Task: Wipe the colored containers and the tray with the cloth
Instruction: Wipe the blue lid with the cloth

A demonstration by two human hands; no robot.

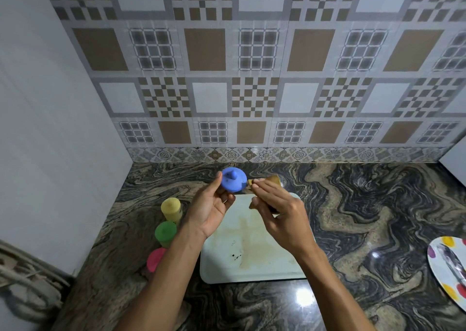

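Observation:
My left hand [210, 208] holds a blue container [233, 180] with a knobbed lid up over the far end of the tray. My right hand [280, 211] grips a brownish cloth [273, 180] and presses it against the blue container's right side. The pale stained tray [252, 260] lies flat on the marble counter below both hands. A yellow container [171, 208], a green container [165, 233] and a pink container [155, 258] stand in a row left of the tray; my left forearm partly covers the pink one.
A white plate with coloured spots [447, 267] lies at the counter's right edge with a metal utensil on it. A tiled wall rises behind the counter and a plain wall closes the left side. The dark swirled marble counter [353, 217] extends right of the tray.

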